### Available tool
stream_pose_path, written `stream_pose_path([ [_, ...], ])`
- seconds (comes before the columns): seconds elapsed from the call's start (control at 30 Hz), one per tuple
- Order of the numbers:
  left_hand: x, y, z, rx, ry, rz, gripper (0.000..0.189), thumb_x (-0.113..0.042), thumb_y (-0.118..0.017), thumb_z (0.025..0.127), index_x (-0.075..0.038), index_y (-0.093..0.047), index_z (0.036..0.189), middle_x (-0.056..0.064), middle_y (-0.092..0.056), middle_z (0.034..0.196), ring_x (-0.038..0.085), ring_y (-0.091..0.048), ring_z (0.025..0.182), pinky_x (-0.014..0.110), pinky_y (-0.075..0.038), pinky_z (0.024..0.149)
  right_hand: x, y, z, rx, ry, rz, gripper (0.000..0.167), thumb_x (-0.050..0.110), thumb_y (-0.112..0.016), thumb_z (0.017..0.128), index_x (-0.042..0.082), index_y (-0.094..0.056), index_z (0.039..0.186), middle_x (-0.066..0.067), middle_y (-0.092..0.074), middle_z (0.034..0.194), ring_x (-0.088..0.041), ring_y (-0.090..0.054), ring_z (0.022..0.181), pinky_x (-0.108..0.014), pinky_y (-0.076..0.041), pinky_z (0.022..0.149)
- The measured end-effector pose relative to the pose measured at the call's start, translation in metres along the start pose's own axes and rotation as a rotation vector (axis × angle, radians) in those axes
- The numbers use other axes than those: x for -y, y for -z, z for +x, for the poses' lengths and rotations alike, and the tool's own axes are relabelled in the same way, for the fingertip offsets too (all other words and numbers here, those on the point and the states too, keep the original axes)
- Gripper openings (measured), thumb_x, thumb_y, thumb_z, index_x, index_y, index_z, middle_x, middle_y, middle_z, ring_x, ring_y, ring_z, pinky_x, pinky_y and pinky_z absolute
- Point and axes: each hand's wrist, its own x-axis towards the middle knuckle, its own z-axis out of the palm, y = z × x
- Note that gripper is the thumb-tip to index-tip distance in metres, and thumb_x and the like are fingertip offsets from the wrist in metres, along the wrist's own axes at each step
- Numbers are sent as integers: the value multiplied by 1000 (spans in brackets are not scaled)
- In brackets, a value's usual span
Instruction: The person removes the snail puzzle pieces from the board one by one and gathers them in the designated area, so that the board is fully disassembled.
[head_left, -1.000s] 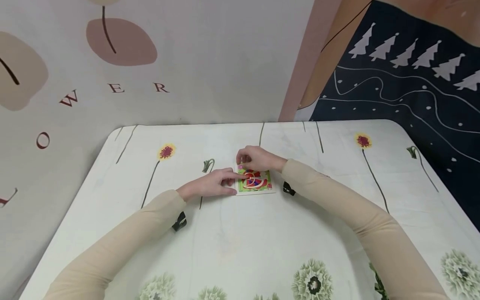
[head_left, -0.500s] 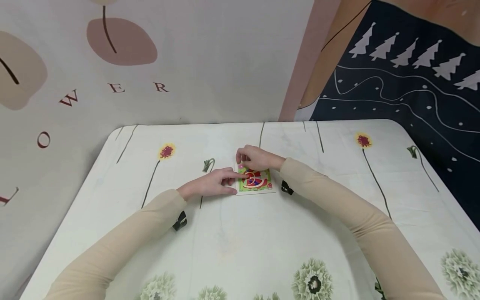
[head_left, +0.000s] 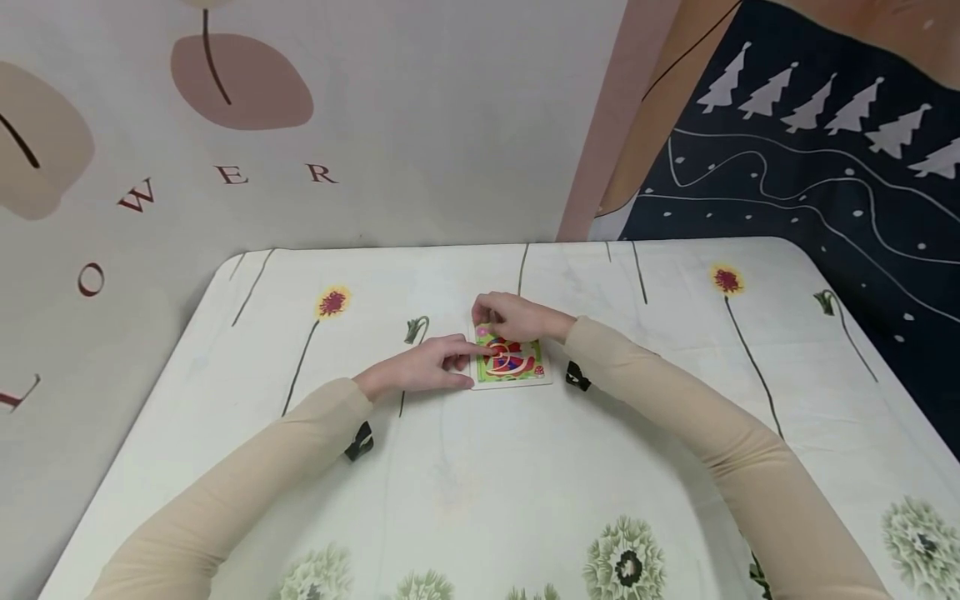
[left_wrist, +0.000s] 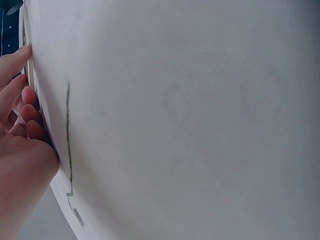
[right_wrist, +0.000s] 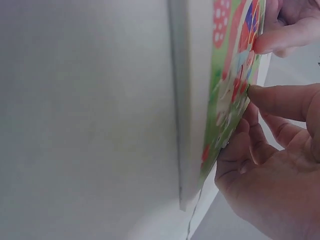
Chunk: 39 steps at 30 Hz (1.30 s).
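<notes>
A small square picture board (head_left: pixel 512 367) with a pale border and a green, red and blue picture lies flat on the table. My left hand (head_left: pixel 427 364) comes from its left side in the head view, with the index finger straight and pressing on the picture and the thumb at the lower left corner. My right hand (head_left: pixel 517 317) reaches over the upper edge, its fingers curled at the upper left corner. In the right wrist view, the right hand (right_wrist: pixel 280 165) has its fingertips right at the board's edge; whether they pinch a loose piece I cannot tell.
A white cloth (head_left: pixel 450 483) printed with flowers covers the table. Behind it hangs a pale wall cloth (head_left: pixel 450 125) with letters, and on the right a dark cloth (head_left: pixel 795 167) with white trees. Black straps (head_left: pixel 577 377) show under the wrists.
The right hand shifts very slightly at the board's upper left corner. The left hand and the board stay in place.
</notes>
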Motion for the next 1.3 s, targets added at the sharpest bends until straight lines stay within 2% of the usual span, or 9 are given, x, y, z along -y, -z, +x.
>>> stream_pose_path([
  [0.17, -2, 0, 0, 4, -3, -9, 52, -12, -71, 89, -9, -59, 139, 3, -48, 89, 14, -43, 82, 23, -37, 73, -2, 1, -3, 10, -10, 63, 37, -13, -47, 88, 0, -57, 121, -16, -59, 120, -25, -54, 110, -38, -44, 103],
  [0.23, -2, 0, 0, 5, -1, -10, 51, -12, -71, 90, -9, -59, 139, 4, -48, 90, 14, -43, 82, 23, -37, 73, -3, 1, -4, 9, -15, 72, 38, -14, -47, 88, 0, -58, 122, -16, -58, 121, -26, -53, 112, -38, -43, 105],
  [0.47, -2, 0, 0, 3, 14, -6, 52, -12, -71, 90, -10, -58, 140, 4, -48, 91, 15, -43, 83, 23, -37, 74, -6, 1, -6, -27, -13, 90, 31, -10, -51, 91, 4, -61, 117, -13, -59, 114, -24, -54, 105, -36, -46, 96],
  [0.67, -2, 0, 0, 4, 10, -5, 51, -13, -71, 90, -10, -58, 140, 4, -49, 91, 15, -44, 84, 24, -38, 75, -7, 0, -9, -55, -6, 131, 21, 2, -54, 98, 8, -61, 117, -11, -61, 110, -23, -58, 101, -36, -48, 92],
  [0.83, -3, 1, -1, 6, 19, -1, 51, -13, -71, 90, -9, -59, 140, 3, -49, 90, 15, -45, 84, 24, -38, 75, -5, 0, -14, -98, 11, 161, 16, 6, -55, 100, 8, -63, 114, -10, -64, 107, -23, -61, 101, -37, -50, 94],
  [1.3, -1, 1, -1, 12, 26, -28, 51, -14, -70, 91, -11, -58, 141, 4, -51, 93, 15, -46, 86, 24, -39, 76, -7, 1, -28, -210, -6, 218, 21, 4, -58, 98, 7, -66, 117, -10, -65, 104, -24, -61, 98, -32, -49, 87],
])
